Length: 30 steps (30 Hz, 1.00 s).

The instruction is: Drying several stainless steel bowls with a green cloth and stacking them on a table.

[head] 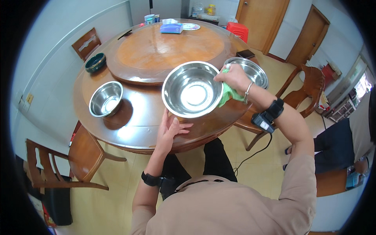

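A large stainless steel bowl point(195, 91) is held up over the near part of the round wooden table point(144, 132). My right hand point(235, 77) grips its right rim, with a green cloth point(228, 93) between palm and bowl. Below the bowl's lower left edge is my left hand point(171, 129), its fingers spread; whether a fingertip touches the bowl is hard to tell. A smaller steel bowl point(106, 99) stands to the left on the table. More steel bowls, seemingly stacked point(255, 70), lie behind my right hand, partly hidden by it.
A raised turntable point(170, 51) carries a tissue pack point(171, 28) and a patterned plate point(191, 26). A dark green bowl point(95, 63) sits at the table's left. Wooden chairs flank the table, left point(85, 155) and right point(305, 85). Another person point(337, 144) is at the far right.
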Available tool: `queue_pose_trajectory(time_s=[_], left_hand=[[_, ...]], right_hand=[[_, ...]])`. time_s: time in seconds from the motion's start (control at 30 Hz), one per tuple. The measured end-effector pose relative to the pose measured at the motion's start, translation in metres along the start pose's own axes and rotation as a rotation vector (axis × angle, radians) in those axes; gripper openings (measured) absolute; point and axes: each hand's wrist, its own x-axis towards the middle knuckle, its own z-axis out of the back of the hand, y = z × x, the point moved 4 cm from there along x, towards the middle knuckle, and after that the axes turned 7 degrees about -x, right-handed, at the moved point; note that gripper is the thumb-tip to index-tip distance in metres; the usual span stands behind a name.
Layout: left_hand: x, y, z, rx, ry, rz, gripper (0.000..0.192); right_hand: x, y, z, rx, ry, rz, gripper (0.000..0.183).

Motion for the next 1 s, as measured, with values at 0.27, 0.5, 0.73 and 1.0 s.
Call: queue_pose_trajectory(time_s=[0.27, 0.5, 0.73, 1.0], left_hand=[[0.007, -0.001, 0.01, -0.301, -0.155, 0.229, 0.063], [0.007, 0.002, 0.011, -0.279, -0.289, 0.074, 0.072], [0.01, 0.012, 0.003, -0.287, -0.252, 0.147, 0.075], [0.007, 0.009, 0.006, -0.367, -0.233, 0.092, 0.076]], right_hand=[[-0.016, -0.023, -0.05, 0.158, 0.226, -0.088, 0.027], [0.007, 0.016, 0.004, -0.442, 0.254, -0.035, 0.047], [-0.01, 0.087, -0.017, 0.308, 0.415, 0.046, 0.047], [-0.03, 0.074, -0.071, -0.395, 0.26, 0.462, 0.062]])
